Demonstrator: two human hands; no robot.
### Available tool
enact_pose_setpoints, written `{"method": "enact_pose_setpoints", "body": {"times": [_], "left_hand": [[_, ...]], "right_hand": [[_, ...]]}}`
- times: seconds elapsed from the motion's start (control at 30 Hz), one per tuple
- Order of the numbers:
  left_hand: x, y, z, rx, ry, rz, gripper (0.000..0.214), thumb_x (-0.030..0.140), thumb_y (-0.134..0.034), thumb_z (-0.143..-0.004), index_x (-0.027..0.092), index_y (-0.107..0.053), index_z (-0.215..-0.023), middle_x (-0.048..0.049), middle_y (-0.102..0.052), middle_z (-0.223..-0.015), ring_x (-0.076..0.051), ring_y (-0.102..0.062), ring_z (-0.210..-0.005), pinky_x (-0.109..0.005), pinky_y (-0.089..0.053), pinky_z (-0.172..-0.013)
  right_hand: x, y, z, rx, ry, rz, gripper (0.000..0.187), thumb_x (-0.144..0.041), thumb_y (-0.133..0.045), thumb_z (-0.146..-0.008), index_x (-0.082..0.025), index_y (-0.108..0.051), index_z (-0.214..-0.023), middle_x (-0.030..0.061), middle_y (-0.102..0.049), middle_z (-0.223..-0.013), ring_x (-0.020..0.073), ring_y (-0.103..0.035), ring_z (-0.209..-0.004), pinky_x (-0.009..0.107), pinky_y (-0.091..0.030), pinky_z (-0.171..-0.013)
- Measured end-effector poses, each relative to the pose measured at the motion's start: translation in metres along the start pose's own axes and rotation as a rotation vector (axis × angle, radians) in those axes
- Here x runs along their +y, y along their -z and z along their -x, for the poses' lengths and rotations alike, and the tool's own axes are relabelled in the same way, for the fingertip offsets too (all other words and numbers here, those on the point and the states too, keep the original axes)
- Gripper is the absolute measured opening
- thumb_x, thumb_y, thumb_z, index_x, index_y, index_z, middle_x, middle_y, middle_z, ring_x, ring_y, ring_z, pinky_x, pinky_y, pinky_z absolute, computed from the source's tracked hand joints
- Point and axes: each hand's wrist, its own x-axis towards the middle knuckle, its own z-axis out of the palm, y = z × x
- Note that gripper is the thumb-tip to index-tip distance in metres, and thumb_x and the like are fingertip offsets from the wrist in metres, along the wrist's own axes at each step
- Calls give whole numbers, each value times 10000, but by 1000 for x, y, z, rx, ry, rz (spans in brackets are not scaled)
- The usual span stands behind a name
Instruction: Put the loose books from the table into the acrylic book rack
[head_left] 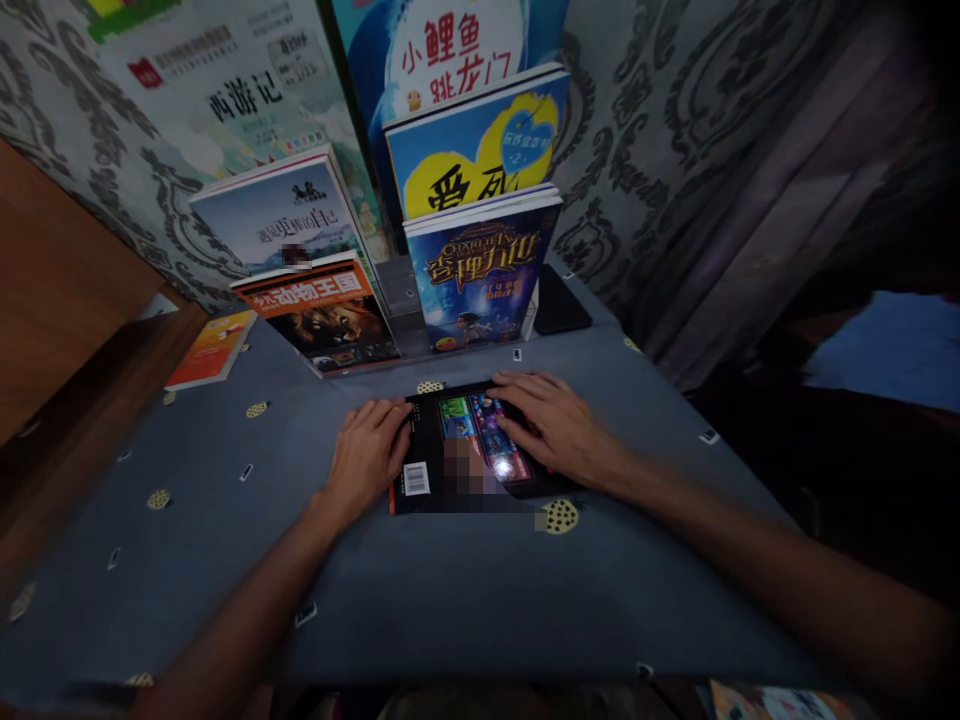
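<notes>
A dark book [465,450] lies flat, back cover up, on the grey-blue tablecloth [465,590]. My left hand [367,455] rests on its left edge with the fingers curled over that edge. My right hand [551,420] lies flat on its right half, fingers stretched toward the far edge. Both forearms reach in from the bottom of the view.
Several books stand on a clear tiered rack [401,300] behind: a blue one [480,270], a yellow-and-blue one [476,140], a lion-cover one [326,315], a pale one [281,215]. An orange book [214,348] lies at left, a black object [559,300] at right. Patterned wall behind.
</notes>
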Motion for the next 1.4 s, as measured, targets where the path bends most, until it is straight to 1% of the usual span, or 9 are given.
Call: {"method": "enact_pose_setpoints", "body": {"times": [0.13,0.37,0.53,0.67,0.77,0.9,1.1,1.27,1.4], "left_hand": [[3,5,-2,-38,-22,-61,344,206,-450,-1004,201,-630,-1297,-93,-677,-1233,-249,-610,-1070,-396,-492,-853],[19,20,-12,-177,-66,-262,471,141,-461,-961,254,-566,-1406,-108,-641,-1192,-295,-576,-1051,-458,-456,-862],[33,18,-26,-193,-110,-274,503,109,-428,-959,280,-552,-1416,-118,-605,-1174,-292,-554,-1055,-454,-445,-874],[41,10,-36,-184,-142,-225,511,96,-436,-954,297,-553,-1409,-107,-584,-1177,-277,-535,-1071,-438,-452,-888],[42,3,-40,-170,-154,-181,524,91,-429,-954,299,-542,-1421,-100,-568,-1196,-267,-518,-1077,-423,-465,-894],[38,-4,-40,-147,-153,-148,544,81,-419,-951,302,-543,-1432,-106,-551,-1226,-278,-498,-1099,-425,-464,-902],[31,-11,-34,-90,-177,-97,536,88,-416,-955,309,-557,-1423,-111,-556,-1240,-275,-499,-1088,-434,-458,-899],[27,-15,-32,-35,-189,-71,507,99,-405,-969,305,-581,-1397,-107,-573,-1232,-263,-511,-1089,-425,-467,-897],[29,-13,-31,-28,-199,-83,405,200,-424,-1013,285,-604,-1365,-107,-592,-1220,-262,-532,-1096,-424,-484,-912]], "right_hand": [[-4,2,-1,-7,19,26,358,-292,-435,-997,-187,-640,-1270,151,-664,-1349,290,-581,-1305,566,-411,-1105],[-6,2,0,-23,19,67,374,-298,-412,-1012,-184,-637,-1287,149,-638,-1388,291,-562,-1325,561,-410,-1104],[-8,3,0,-43,11,53,388,-288,-426,-1009,-186,-632,-1322,150,-617,-1419,302,-545,-1342,568,-409,-1099],[-8,4,0,-49,8,43,391,-295,-435,-1011,-193,-631,-1334,143,-613,-1432,304,-537,-1351,573,-403,-1102],[-7,3,0,-54,10,42,395,-305,-423,-1018,-205,-624,-1343,127,-611,-1438,294,-527,-1362,564,-395,-1112],[-7,4,0,-65,11,45,397,-312,-428,-1021,-196,-621,-1347,132,-609,-1440,292,-521,-1368,553,-388,-1118],[-3,10,-3,-111,18,32,392,-313,-463,-1014,-186,-625,-1348,153,-608,-1438,312,-524,-1365,585,-375,-1109],[7,19,-4,-108,-12,-16,359,-307,-481,-1000,-198,-668,-1286,133,-674,-1354,314,-566,-1316,542,-431,-1053],[15,20,-5,-88,-24,-48,344,-298,-456,-1001,-210,-700,-1227,111,-705,-1299,303,-602,-1265,517,-461,-1027]]}}
